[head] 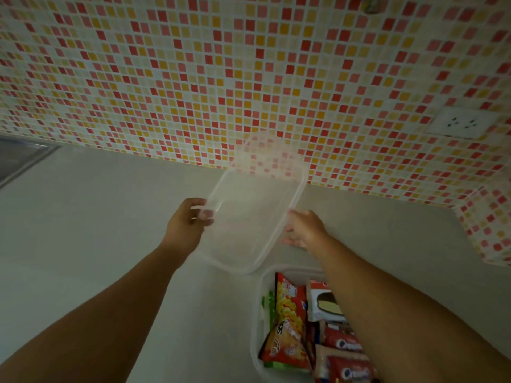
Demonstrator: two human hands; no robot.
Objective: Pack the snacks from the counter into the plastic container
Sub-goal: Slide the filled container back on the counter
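Note:
A clear plastic lid (249, 217) is held tilted above the grey counter (96, 230), its far end near the tiled wall. My left hand (188, 225) grips its left edge, fingers curled over the rim. My right hand (304, 229) holds the right edge, fingers partly hidden behind the plastic. Below, at the bottom of the view, the plastic container (258, 313) sits on the counter, filled with snack packs: an orange-red chips bag (287, 302), a white cookie pack (322, 302) and red Oreo packs (348, 366). My right forearm covers the container's right part.
A mosaic wall (249, 78) of red, orange and cream tiles rises behind the counter, with a white socket (461, 123) at the right. A metal sink edge (22, 158) shows at the far left. The wall turns a corner at the right (486, 230).

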